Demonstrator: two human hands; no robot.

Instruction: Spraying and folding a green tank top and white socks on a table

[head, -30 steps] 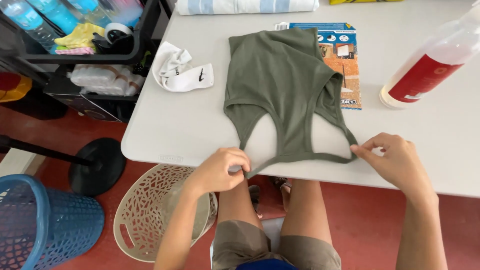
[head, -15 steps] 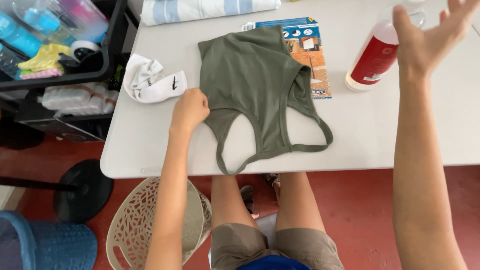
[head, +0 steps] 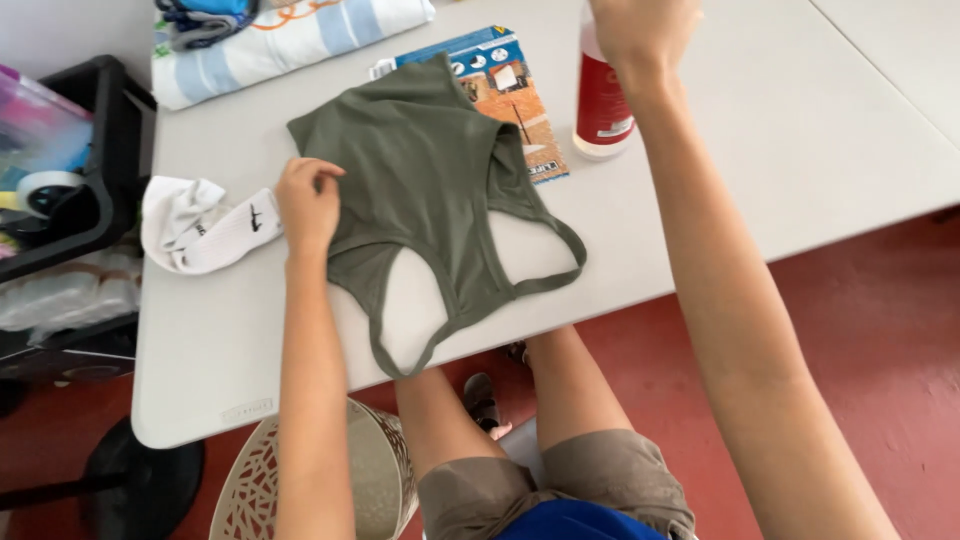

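- Two hands in my view: the left hand point(head: 308, 200) pinches the left edge of the olive tank top point(head: 425, 190), fingers closed on the fabric.
- I see the top lying flat on the grey table point(head: 750, 150), partly over a printed card point(head: 505, 95).
- My right hand point(head: 640, 35) is raised at the red spray bottle point(head: 603, 105); I cannot tell its grip.
- White socks point(head: 205, 225) lie just left of the left hand.

Two bare forearms, no sleeves, no watch, no rings or bands visible on left hand point(head: 308, 200) or right hand point(head: 640, 30). Olive-khaki cloth shorts point(head: 560, 490), creased at hems, ending above bare knees. Bright blue fabric point(head: 575, 522) at waist, bottom edge of view. Dark sandal point(head: 482, 400) on one foot.
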